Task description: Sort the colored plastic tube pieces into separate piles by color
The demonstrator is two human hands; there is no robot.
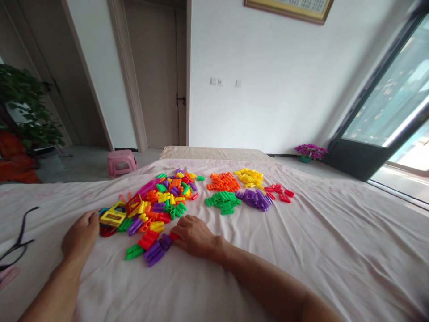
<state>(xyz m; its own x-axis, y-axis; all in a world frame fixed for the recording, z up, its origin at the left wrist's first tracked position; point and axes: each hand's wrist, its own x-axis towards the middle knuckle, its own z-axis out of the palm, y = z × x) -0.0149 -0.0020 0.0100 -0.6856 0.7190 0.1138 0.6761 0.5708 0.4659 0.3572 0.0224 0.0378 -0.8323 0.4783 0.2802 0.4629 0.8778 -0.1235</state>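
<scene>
My right hand (194,235) has its fingers closed on a red plastic tube piece (174,235), mostly hidden by the fingertips. Next to it lie purple tube pieces (154,254), red ones (148,240) and green ones (134,252). My left hand (79,233) is curled at the left end of the mixed pile of coloured tube pieces (167,197). Its fingertips meet the edge of some flat plastic frames, a yellow frame (114,215) on top; what they grip there is hidden. A red frame (134,205) leans beside the yellow one.
Sorted heaps lie farther right: green pieces (224,201), orange pieces (224,181), yellow pieces (250,177), purple pieces (255,199) and a few red pieces (279,192). Eyeglasses (20,243) rest at the left on the wrinkled cloth (318,259). A pink stool (122,163) stands beyond.
</scene>
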